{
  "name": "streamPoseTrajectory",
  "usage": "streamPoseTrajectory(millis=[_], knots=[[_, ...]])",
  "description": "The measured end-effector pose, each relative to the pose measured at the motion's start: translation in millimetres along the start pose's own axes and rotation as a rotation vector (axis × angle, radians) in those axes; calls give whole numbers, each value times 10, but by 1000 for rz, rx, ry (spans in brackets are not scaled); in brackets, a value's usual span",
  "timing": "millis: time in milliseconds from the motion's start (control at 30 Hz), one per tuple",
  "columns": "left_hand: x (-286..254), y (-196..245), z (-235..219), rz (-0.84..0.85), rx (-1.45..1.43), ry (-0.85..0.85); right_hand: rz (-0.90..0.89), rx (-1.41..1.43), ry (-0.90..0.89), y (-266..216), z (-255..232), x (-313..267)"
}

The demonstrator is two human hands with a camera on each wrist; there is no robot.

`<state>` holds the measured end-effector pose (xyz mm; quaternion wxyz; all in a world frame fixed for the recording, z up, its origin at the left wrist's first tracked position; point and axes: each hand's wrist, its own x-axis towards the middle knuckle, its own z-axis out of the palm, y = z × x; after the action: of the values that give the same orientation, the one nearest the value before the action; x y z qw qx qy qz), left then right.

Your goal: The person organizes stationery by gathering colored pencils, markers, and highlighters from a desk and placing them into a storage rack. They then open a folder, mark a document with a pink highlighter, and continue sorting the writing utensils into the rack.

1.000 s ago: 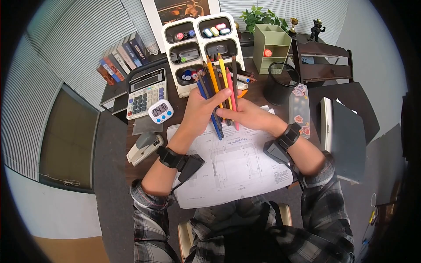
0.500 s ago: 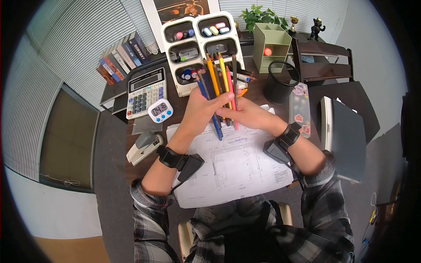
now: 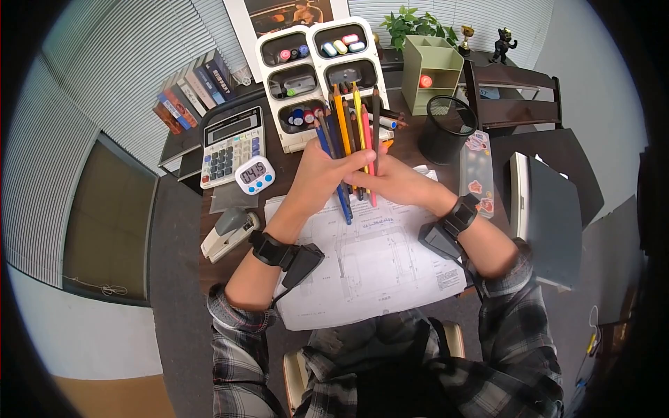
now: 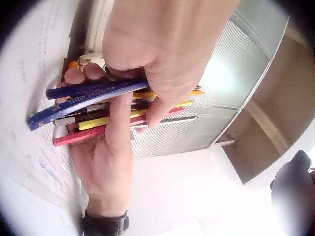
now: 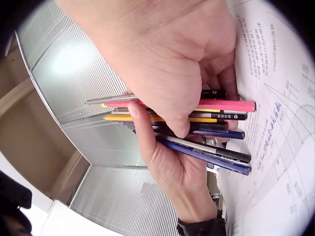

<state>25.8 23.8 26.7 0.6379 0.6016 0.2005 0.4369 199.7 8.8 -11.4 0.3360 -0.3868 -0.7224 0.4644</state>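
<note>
Left hand (image 3: 313, 175) and right hand (image 3: 410, 185) jointly grip a fanned bundle of slim, multicoloured wooden pencils (image 3: 341, 125) above white printed drawing sheets (image 3: 369, 279). Uneven alignment is the likely hazard: should either hand ease, the low-jutting blue pencil (image 3: 347, 214) could slide free.

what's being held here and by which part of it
A bundle of pencils: the left hand and right hand together hold it around its lower part, tips upward.

Place: you're in an office
Your desk (image 3: 286, 168): calculator (image 3: 233, 150), stapler (image 3: 230, 235), printed drawings (image 3: 369, 279)
Beyond it: books (image 3: 195, 90), slatted blinds (image 3: 118, 56)
</note>
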Motion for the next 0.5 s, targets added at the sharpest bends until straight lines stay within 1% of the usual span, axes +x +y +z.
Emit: streamPoseTrajectory(millis=[100,167,367,433,500], knots=[[-15,26,11,-33,76,-1,-24,-4,7,-66,9,-10],[-23,25,64,34,98,58,-31,-2,12,-52,14,-3],[-27,16,24,-5,227,106,-31,3,21,-10,20,11],[-7,-35,-6,19,214,118,-24,-6,21,-27,-3,7],[-1,-18,1,44,200,130,95,-38,-45,-120,-45,-17]])
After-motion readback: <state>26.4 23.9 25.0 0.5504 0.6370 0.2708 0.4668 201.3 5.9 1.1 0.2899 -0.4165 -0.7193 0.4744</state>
